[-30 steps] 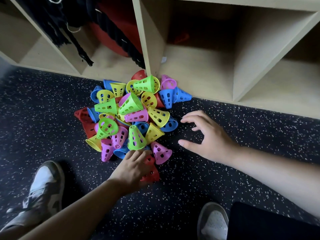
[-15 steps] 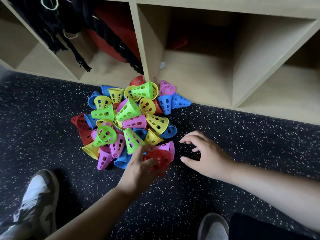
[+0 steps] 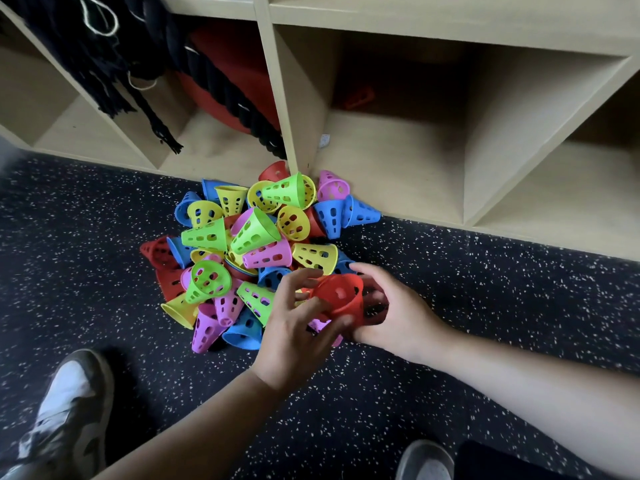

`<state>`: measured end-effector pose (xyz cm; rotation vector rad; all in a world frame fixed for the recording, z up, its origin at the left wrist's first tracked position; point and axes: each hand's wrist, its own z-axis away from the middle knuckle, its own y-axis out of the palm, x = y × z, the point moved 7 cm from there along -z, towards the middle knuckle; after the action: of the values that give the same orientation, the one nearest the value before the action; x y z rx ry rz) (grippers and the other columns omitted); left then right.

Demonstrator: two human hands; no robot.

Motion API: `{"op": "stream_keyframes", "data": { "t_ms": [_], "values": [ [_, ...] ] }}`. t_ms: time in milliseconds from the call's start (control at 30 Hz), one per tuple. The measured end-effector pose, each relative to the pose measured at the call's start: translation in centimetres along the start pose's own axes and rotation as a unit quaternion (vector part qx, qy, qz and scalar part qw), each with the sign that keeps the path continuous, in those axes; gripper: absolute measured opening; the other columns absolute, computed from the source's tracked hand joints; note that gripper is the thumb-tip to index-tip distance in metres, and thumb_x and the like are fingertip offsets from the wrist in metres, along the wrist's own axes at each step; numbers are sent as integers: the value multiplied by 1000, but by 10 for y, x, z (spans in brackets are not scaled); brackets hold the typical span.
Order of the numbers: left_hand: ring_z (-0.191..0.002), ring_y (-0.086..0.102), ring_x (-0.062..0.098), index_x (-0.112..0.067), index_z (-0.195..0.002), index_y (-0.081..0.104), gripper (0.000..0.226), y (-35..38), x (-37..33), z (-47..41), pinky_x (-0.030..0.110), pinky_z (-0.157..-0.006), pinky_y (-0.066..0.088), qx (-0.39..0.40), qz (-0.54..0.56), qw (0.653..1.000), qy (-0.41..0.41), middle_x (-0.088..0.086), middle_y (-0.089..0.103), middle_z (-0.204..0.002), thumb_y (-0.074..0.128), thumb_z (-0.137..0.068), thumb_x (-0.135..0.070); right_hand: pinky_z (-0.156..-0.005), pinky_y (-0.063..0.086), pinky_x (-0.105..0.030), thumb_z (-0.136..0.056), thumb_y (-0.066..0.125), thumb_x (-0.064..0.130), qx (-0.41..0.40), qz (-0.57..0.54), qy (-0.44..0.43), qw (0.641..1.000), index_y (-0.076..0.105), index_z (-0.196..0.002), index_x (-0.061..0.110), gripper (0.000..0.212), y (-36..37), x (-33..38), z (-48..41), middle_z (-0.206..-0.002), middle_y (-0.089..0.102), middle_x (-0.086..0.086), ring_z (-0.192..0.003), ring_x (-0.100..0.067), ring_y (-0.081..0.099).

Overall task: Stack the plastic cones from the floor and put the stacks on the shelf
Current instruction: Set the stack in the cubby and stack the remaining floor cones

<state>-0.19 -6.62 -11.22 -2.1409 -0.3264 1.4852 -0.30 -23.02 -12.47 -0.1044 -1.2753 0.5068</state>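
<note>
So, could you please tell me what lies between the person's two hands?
In the head view, a red cone lies between the left hand and the right hand, whose fingers curl round it.

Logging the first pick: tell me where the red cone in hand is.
Head view, centre: the red cone is held between the left hand and right hand at the near right edge of the cone pile.

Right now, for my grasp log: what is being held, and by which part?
A red cone: the right hand curls round its side wall, the left hand pinches near its wide rim.
</note>
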Motion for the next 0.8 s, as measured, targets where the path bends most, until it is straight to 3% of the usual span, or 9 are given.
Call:
{"op": "stream_keyframes", "data": {
  "t_ms": [133, 233, 400, 500, 600, 733, 800],
  "values": [
    [-118, 55, 17, -10, -101, 74, 31, -1, -6, -1, 26, -96, 48, 4, 9, 1000, 8, 8, 49, -128, 72, -87, -37, -87, 49, -20, -54, 84, 22, 28, 14, -3, 1000, 32, -145, 44, 107, 1, 3, -7, -126, 52, 26, -101, 1, 62],
    [-121, 53, 11, -9, -100, 74, 30, -2, -9, -2, 23, -98, 46, 2, 19, 1000, 10, 8, 49, -127, 72, -87, -35, -89, 52, -24, -53, 82, 24, 44, 24, -12, 999, 29, -145, 49, 108, 0, 3, -8, -133, 49, 18, -105, -2, 62],
    [-116, 55, 3, -7, -99, 74, 33, -5, -10, -4, 13, -94, 45, -10, 30, 999, -8, 7, 49, -126, 70, -88, -37, -83, 54, -20, -58, 83, 16, 12, 5, -32, 999, 40, -139, 48, 97, -1, 12, -3, -124, 56, 20, -101, -1, 64],
    [-106, 61, 6, -8, -96, 74, 33, -4, -12, -5, 9, -86, 45, -19, 32, 999, -26, 2, 48, -126, 69, -87, -40, -83, 56, -25, -60, 82, 14, -30, -5, -30, 999, 48, -135, 41, 87, -2, 11, -5, -113, 65, 12, -94, -5, 67],
    [-119, 52, 4, -9, -99, 72, 35, -8, -15, -9, 10, -92, 43, -29, 28, 999, -32, 5, 50, -126, 73, -84, -41, -82, 59, -30, -60, 80, 15, -51, -21, -32, 998, 54, -129, 40, 78, -5, 11, -7, -109, 70, 8, -90, -9, 71],
    [-126, 48, 6, -6, -114, 61, 45, -14, -18, -15, 14, -97, 42, -3, 53, 998, -26, 9, 49, -131, 68, -71, -19, -85, 59, -36, -58, 86, 32, -64, -38, -34, 997, 57, -125, 39, 73, -9, 10, -7, -112, 70, 9, -96, -13, 70],
    [-122, 50, 3, -3, -119, 57, 53, -16, -15, -17, 11, -94, 43, 12, 64, 997, -27, 12, 47, -134, 67, -67, -3, -85, 59, -37, -63, 89, 24, -64, -57, -27, 996, 58, -124, 38, 69, -11, 6, -7, -112, 71, 7, -100, -16, 70]
  ]
}}
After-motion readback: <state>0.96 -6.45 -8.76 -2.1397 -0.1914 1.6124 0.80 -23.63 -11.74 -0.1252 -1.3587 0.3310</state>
